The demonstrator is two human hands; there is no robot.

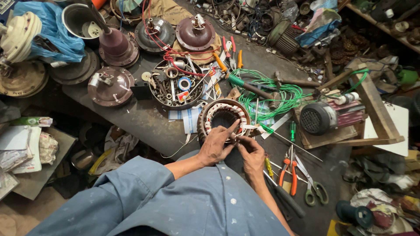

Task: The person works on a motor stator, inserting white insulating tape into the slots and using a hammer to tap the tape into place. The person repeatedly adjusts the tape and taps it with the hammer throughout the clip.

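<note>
Copper-and-white windings ring the stator (pixel 224 119), and both hands work at its near rim: the left hand (pixel 215 146) lies over the near edge with its index finger stretched out across the windings and the other fingers (pixel 231 129) curled in narrow, while the right hand (pixel 251 154) pinches something thin, apparently a strip of white insulation or a wire end, at the same spot; what exactly sits in that pinch is too small to tell. Judged from this, the step in hand is dressing or seating a coil in the stator, and the next move calls for a steady pull with the right fingers while the left presses the winding down so it does not spring out. The stator sits on the table (pixel 144 118) directly ahead of the fingers, touching them at its near rim. Just right of the stator lies a loose bundle of green wire (pixel 280 94); nearer the person and to the stator's right lie orange-handled pliers (pixel 288 172) and scissors (pixel 316 190). Beyond the stator to the left stands a round tray of small parts (pixel 175 85).
</note>
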